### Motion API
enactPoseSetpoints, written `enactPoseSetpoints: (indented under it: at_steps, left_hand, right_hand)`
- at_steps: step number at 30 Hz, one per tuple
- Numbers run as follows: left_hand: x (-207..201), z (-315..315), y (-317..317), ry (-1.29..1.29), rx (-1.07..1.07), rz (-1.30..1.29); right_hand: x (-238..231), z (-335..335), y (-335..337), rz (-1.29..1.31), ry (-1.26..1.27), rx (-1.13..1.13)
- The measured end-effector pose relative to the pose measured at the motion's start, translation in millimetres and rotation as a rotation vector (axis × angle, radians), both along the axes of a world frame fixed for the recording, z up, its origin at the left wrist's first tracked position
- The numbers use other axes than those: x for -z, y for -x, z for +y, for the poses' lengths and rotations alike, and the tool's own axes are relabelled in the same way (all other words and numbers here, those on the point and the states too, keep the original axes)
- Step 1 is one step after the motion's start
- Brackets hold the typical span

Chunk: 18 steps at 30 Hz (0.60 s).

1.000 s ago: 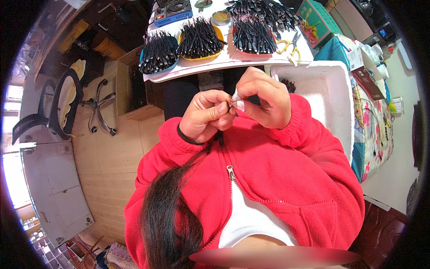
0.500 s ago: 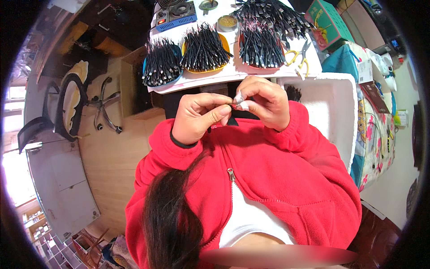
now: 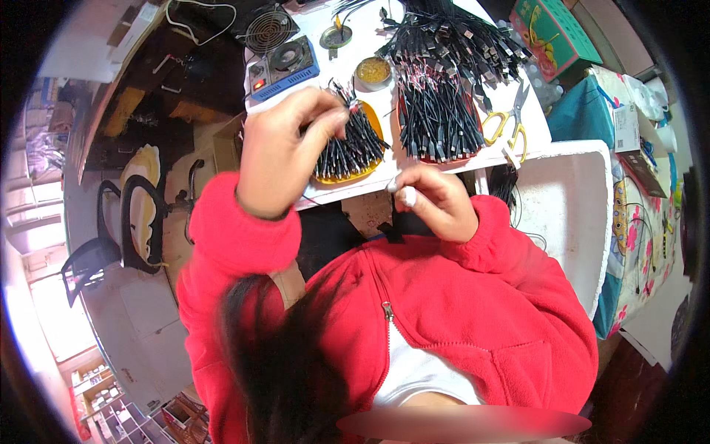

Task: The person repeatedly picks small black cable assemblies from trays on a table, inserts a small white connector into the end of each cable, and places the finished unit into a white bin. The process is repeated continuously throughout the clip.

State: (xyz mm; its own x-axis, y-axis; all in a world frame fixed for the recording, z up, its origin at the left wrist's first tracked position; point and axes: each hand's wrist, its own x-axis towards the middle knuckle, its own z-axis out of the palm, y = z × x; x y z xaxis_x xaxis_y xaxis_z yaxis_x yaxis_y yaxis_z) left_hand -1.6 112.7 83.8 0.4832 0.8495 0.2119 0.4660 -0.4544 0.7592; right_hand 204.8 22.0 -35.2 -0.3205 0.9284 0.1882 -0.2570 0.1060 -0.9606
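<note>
Thin black cables point(image 3: 347, 152) with pinkish wire ends lie packed in the shallow yellow tray point(image 3: 376, 123) on the white bench point(image 3: 538, 132); over its left side hangs the left hand point(image 3: 287, 144), fingers curled, grip impossible to tell; the right hand point(image 3: 441, 207), white-wrapped at thumb and forefinger, hovers by the near edge, grip loose, tips slightly parted; yellow-handled scissors point(image 3: 515, 118) lie further right.

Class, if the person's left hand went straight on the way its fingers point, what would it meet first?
The left hand would probably meet the black cables in the yellow tray first, though its height relative to them is unclear.
</note>
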Motion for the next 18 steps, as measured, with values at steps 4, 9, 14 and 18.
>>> enactPoseSetpoints:
  at_steps: [4, 9, 14, 18]
  left_hand:
    - [43.4, 85.4, -30.8, -0.490, 0.209, 0.379]
    - [94.8, 135.4, -49.4, -0.389, 0.276, 0.585]
    - [112.3, 159.3, -56.2, -0.339, 0.318, 0.713]
    - [115.9, 163.5, -59.6, -0.400, 0.338, 0.744]
  right_hand:
    - [11.2, 4.3, -1.6, -0.177, -0.110, -0.081]
    - [12.6, 8.6, -11.8, -0.232, -0.143, -0.144]
    - [16.8, 15.0, -17.4, -0.267, -0.241, -0.286]
    - [23.9, 18.2, -15.7, -0.235, -0.224, -0.308]
